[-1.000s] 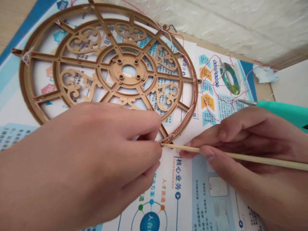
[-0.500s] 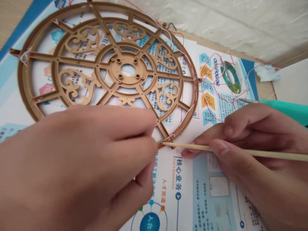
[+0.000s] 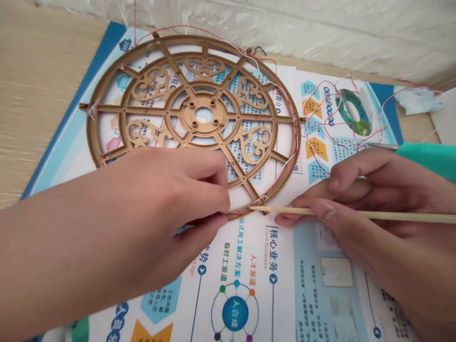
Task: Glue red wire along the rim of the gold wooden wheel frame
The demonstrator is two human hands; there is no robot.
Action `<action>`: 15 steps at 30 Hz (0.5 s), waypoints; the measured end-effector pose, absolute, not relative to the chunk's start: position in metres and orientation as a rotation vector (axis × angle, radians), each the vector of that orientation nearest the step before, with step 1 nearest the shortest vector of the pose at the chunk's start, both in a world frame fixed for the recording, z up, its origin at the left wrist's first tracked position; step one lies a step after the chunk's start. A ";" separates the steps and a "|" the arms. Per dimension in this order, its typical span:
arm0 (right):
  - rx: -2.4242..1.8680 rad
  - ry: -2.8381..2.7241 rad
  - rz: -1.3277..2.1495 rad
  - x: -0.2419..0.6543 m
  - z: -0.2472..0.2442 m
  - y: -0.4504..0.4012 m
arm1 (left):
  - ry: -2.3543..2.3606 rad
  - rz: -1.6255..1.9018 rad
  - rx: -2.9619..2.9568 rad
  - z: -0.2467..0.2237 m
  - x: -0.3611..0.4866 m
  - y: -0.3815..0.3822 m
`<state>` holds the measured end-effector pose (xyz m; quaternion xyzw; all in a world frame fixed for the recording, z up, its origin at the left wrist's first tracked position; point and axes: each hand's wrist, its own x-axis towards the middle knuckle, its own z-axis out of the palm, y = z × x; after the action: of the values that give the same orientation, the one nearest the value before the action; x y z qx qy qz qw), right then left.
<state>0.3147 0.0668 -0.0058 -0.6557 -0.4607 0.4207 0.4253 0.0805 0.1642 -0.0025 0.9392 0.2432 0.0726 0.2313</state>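
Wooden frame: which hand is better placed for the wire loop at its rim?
Probably the right hand: its wooden stick reaches the wire loop, while the left hand holds the frame.

**Wooden table under a printed poster**

A blue-and-white poster (image 3: 285,304) covers most of the wood-grain table (image 3: 42,104). A round wooden frame (image 3: 203,114) lies on the poster, thin red wires (image 3: 320,130) looping beside it, and a crumpled scrap of paper (image 3: 418,100) sits near the far right corner.
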 end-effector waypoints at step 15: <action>-1.471 -1.252 1.120 0.323 -0.011 0.067 | -0.157 -0.057 3.527 0.014 0.080 0.158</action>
<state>0.3229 0.0671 -0.0108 -0.5920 -0.5039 0.4508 0.4387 0.0800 0.1579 0.0136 0.9800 -0.0435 -0.0159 -0.1934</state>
